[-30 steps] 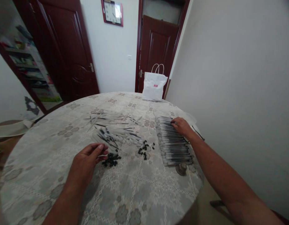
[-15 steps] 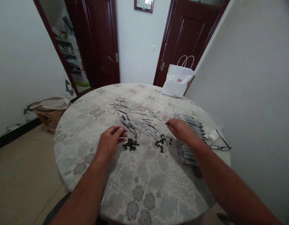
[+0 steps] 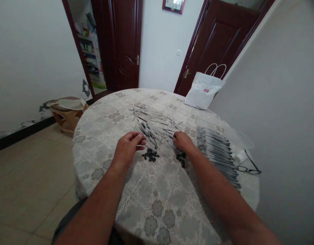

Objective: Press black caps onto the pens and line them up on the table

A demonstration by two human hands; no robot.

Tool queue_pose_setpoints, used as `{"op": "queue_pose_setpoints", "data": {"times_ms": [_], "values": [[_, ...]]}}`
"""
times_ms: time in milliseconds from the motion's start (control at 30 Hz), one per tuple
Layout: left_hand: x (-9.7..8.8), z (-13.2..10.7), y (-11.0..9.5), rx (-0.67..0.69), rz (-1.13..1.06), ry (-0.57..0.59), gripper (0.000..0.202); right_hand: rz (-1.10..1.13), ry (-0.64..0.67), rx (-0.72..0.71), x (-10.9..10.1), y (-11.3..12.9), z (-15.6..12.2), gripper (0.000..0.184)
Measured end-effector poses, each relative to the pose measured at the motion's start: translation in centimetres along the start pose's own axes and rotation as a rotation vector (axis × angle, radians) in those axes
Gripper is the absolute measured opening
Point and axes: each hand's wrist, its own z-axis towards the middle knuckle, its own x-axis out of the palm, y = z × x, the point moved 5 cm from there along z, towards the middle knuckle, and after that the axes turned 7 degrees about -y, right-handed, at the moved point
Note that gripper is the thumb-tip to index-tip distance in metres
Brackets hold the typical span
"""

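Note:
My left hand (image 3: 128, 147) is over the table left of the pile, thumb and index finger pinched together. Whatever it holds, if anything, is too small to make out. My right hand (image 3: 182, 140) is at the right edge of the heap of slim white and black pen parts (image 3: 157, 131), its fingers closed and their tips partly hidden. Below my left fingertips lies a cluster of small black caps (image 3: 150, 155). A second group of black pieces (image 3: 181, 159) sits just under my right hand. Beside my right forearm is a row of grey pens (image 3: 220, 153), laid side by side.
The round table (image 3: 146, 190) has a flowered cloth. At its far right stands a white paper bag (image 3: 204, 90). Eyeglasses (image 3: 248, 169) and a small white object (image 3: 240, 156) lie near the right edge. A wooden stool (image 3: 67, 114) stands left of the table.
My right hand has moved left from beside the pen row to the edge of the parts heap. My left hand keeps its pinch near the caps. The view has turned slightly left.

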Motion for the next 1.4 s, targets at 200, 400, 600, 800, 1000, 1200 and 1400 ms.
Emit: {"op": "queue_pose_setpoints", "data": {"times_ms": [200,400,600,800,1000,1200,1400], "values": [[0.2,0.0,0.3,-0.008,-0.004,0.035,0.032,0.026,-0.048,0.004,-1.9,-1.0,-1.9,0.027],[1.3,-0.6,0.6,-0.078,-0.014,0.123,0.037,0.538,-0.136,-0.296,-4.3,2.1,-5.7,0.02],[2.2,-1.0,1.0,-0.079,0.025,0.209,0.03,0.74,-0.124,-0.433,-4.2,6.8,-8.1,0.016],[0.5,0.1,0.9,-0.02,-0.039,0.006,0.026,0.423,-0.228,-0.266,-1.5,6.8,-7.8,0.02],[-0.1,0.4,0.9,-0.025,-0.133,-0.074,0.024,0.156,-0.153,-0.177,0.5,7.3,-7.5,0.023],[-0.6,0.7,1.3,-0.088,-0.281,-0.09,0.026,0.174,-0.33,-0.112,-1.1,5.7,-7.8,0.016],[-1.4,1.1,1.5,-0.152,-0.414,-0.131,0.026,0.593,-0.688,-0.192,-5.6,3.1,-9.7,0.015]]}}
